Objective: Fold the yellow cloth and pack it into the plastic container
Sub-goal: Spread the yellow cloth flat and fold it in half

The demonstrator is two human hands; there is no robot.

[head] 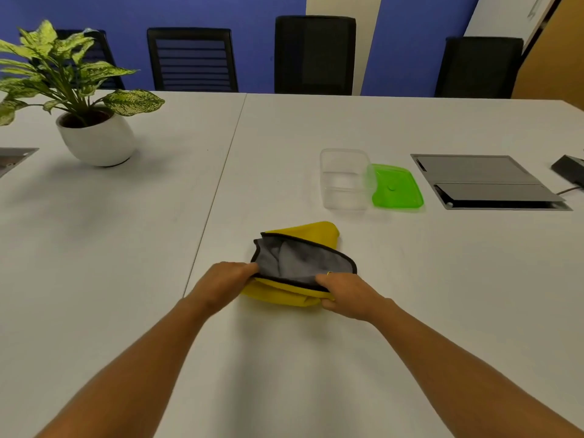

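Note:
The yellow cloth (303,257), grey on its inner side with a black hem, lies bunched and partly folded on the white table (284,358) in front of me. My left hand (226,281) pinches its near left edge. My right hand (346,295) grips its near right edge, with the thumb under the yellow layer. The clear plastic container (346,178) stands open and empty farther back to the right. Its green lid (396,190) lies flat against the container's right side.
A potted plant (94,134) in a white pot stands at the back left. A grey cable hatch (486,181) is set into the table at the right, with a black device (568,169) beyond it. Black chairs line the far edge.

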